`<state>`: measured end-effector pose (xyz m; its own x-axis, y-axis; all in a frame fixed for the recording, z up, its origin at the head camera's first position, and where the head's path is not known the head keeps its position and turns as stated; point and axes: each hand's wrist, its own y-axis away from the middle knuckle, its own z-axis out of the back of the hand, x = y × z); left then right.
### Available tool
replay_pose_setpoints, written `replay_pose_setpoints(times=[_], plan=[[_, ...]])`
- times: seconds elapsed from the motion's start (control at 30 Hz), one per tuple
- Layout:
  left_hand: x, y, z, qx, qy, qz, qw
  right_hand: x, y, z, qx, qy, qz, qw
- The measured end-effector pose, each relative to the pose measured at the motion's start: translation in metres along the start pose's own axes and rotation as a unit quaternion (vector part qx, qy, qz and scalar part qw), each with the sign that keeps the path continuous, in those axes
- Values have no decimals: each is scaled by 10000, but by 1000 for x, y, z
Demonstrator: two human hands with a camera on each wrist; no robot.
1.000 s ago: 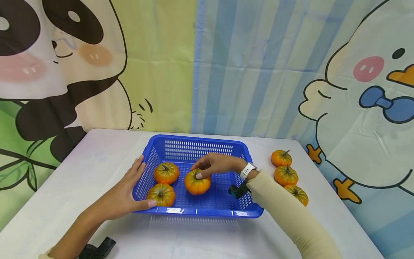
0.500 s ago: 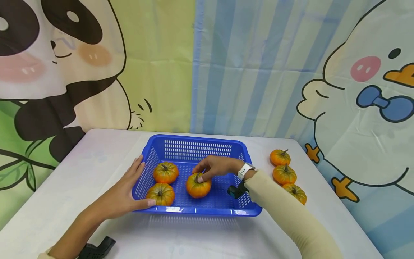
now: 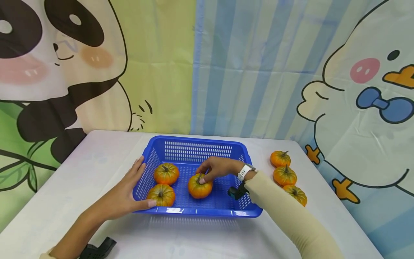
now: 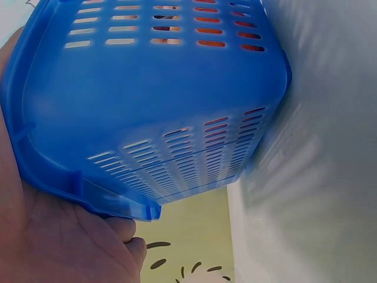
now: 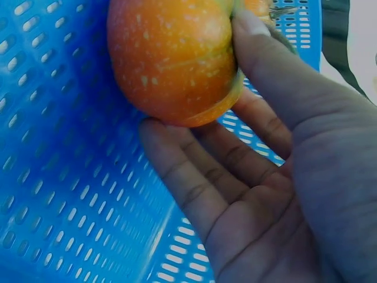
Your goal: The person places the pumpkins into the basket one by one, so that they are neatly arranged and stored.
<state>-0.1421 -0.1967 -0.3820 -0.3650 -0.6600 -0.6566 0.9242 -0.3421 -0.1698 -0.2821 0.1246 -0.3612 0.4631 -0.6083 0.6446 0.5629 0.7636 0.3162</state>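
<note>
In the head view a blue plastic basket (image 3: 207, 211) stands on the white table. My left hand (image 3: 121, 194) rests against its near left corner, fingers stretched along the left rim and thumb on the front rim. The left wrist view shows that palm (image 4: 65, 242) beside the rim. Near the basket's middle, my right hand (image 3: 220, 167) holds a small orange pumpkin (image 3: 199, 189) between thumb and fingers, the thumb at its stem. The right wrist view has the pumpkin (image 5: 174, 65) close up, fingertips under its side. Two more pumpkins, one behind (image 3: 166, 174) and one in front (image 3: 161, 195), sit at the basket's left.
Right of the basket, three pumpkins lie in a row on the table (image 3: 129, 144): a far one (image 3: 280, 158), a middle one (image 3: 285, 175) and a near one (image 3: 295, 194) partly behind the right sleeve (image 3: 288, 212). A printed cartoon curtain (image 3: 226, 72) hangs behind the table.
My right hand and its pumpkin have shifted slightly right and toward the front of the basket. The left hand keeps its place at the corner.
</note>
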Motion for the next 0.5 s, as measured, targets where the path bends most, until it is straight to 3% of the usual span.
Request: replay_pose_setpoints(times=[0.27,0.5], plan=[[0,-1,0,23,-20,21,10000,2,0,-1,162,-205,-49,9996],[2,-1,-1,28,-24,23,10000,9,-2,-4,256,92,89,9996]])
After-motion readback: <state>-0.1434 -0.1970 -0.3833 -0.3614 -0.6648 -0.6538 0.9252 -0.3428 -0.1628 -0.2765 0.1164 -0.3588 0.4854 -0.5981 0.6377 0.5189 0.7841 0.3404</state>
